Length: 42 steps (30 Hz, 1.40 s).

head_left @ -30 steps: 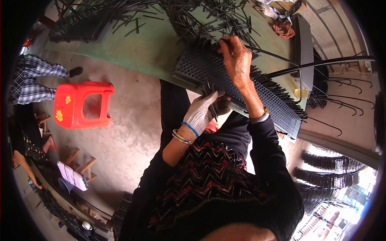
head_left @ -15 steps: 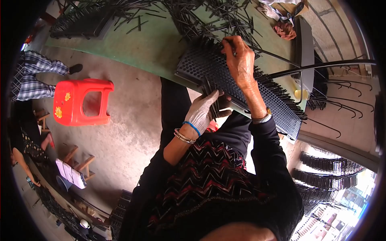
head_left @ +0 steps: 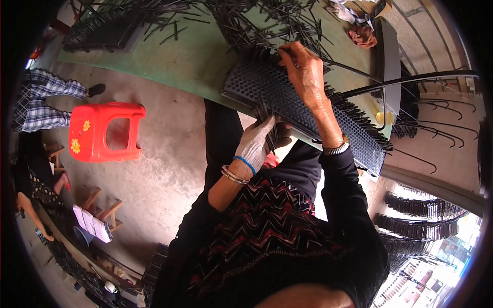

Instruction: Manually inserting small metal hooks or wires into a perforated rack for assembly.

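Note:
A long black board (head_left: 295, 110) full of small holes lies slanted along the table's near edge. Thin black sticks (head_left: 362, 115) stand in a row along its far side. My left hand (head_left: 254, 141), in a pale glove with dark fingertips, is closed round a bundle of thin black sticks (head_left: 263, 109) at the board's near edge. Over the board's far left part, my bare right hand (head_left: 308, 74) has thumb and forefinger pinched together beside the standing sticks. What sits between those fingertips is too small and dark to make out.
Loose black sticks (head_left: 262, 25) are heaped on the green table (head_left: 190, 64). Another stick-filled board (head_left: 102, 36) lies at the far left. A curved black rod (head_left: 411, 79) juts across the right side. On the floor stands a red stool (head_left: 84, 136), near a person in checked trousers (head_left: 49, 97).
My right hand has shifted slightly left and away from me along the board's far side. The left hand keeps its hold on the bundle, almost in place.

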Available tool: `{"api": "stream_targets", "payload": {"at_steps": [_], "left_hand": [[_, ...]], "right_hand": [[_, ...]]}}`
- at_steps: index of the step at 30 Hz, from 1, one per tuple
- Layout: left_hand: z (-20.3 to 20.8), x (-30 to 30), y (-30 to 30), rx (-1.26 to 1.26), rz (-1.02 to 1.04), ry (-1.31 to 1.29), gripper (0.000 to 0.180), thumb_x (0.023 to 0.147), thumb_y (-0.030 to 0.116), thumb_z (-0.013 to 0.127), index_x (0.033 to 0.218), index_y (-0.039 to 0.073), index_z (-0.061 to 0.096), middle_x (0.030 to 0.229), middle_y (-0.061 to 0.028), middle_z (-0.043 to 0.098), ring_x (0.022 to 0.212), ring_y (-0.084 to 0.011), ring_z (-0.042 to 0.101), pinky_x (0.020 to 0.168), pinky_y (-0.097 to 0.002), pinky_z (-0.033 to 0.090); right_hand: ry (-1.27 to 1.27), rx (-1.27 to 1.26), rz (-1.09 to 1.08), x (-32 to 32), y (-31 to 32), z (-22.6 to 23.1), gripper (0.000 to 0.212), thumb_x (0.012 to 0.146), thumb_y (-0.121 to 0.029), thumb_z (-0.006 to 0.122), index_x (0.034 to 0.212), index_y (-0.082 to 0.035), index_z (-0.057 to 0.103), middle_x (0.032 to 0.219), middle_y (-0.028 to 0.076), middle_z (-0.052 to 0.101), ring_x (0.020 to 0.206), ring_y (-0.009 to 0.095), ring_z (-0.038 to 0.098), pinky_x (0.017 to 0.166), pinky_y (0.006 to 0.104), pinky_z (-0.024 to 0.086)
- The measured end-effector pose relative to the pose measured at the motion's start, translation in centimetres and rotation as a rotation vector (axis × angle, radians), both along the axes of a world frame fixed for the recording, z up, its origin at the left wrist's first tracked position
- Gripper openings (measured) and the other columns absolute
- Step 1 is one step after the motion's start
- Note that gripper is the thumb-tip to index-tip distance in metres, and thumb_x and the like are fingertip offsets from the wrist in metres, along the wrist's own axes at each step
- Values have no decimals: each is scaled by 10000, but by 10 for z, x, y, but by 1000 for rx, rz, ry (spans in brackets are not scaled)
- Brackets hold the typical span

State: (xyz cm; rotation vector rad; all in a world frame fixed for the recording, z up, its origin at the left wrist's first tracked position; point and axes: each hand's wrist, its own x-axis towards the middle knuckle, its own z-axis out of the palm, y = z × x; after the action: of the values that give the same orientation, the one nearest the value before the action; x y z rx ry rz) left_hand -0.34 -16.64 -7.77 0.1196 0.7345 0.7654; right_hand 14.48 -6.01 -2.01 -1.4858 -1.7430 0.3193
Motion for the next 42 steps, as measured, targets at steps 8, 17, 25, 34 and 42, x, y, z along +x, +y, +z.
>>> {"api": "stream_targets", "payload": {"at_steps": [8,17,25,34,42], "left_hand": [[5,-1,-4,26,11,28,240,981,210,557,1053,-17,580,871,-141,675,692,-226,682,662,-348,614],[6,-1,-5,18,24,21,222,967,201,584,1058,-2,585,850,-134,671,693,-224,680,652,-365,617],[5,-6,-6,49,1,37,253,977,206,570,1114,-5,594,907,-124,669,791,-225,680,712,-398,602],[2,-5,-6,66,2,0,255,984,198,555,1122,-12,597,919,-124,667,806,-221,677,722,-402,599],[6,-3,-5,52,16,37,259,984,219,559,1103,-8,595,885,-111,660,751,-209,672,690,-370,601]], "right_hand": [[-107,35,152,7,4,7,123,900,-77,644,998,-4,639,881,118,683,751,176,695,654,302,526],[-281,138,104,-4,8,4,141,860,-124,675,980,-53,659,849,119,664,716,300,646,652,372,505],[-258,101,51,-5,10,1,137,854,-121,677,955,-33,651,818,133,650,710,312,636,640,371,496],[-212,55,75,-3,8,-4,153,831,-109,704,964,-47,663,829,103,656,695,228,635,644,338,508],[-208,38,62,2,4,-5,139,850,-112,686,974,-50,682,833,86,641,688,216,611,658,316,499]]}}
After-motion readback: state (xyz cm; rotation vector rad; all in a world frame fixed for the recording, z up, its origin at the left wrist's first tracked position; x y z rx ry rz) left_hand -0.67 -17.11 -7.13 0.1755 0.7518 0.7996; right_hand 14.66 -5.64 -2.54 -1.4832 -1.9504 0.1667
